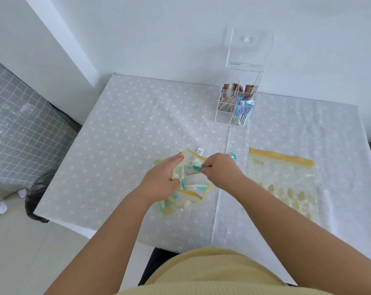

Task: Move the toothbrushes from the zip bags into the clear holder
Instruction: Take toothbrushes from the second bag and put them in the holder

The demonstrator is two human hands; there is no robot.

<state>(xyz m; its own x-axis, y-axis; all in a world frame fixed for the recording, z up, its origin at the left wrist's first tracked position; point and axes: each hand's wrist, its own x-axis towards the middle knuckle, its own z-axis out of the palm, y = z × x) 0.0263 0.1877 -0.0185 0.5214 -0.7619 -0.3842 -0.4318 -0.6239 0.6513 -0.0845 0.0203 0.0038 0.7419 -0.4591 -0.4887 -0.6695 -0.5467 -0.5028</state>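
Near the middle of the table, my left hand [163, 175] grips the left side of a yellow-edged zip bag [194, 180] with green-and-white wrapped toothbrushes inside. My right hand [219, 170] pinches one green toothbrush [198, 167] at the bag's mouth. A second filled zip bag [174, 206] lies partly under the first. A flat zip bag [283, 179] lies to the right. At the back stands the clear holder [237, 99] with its lid raised; it holds brown packets and blue-and-white packets in separate compartments.
The table [120, 133] carries a white flowered cloth and stands against a white wall. A black bag [36, 192] hangs off the left edge. A grey checked bed is at far left, and someone's feet in white shoes [1, 206] stand on the floor.
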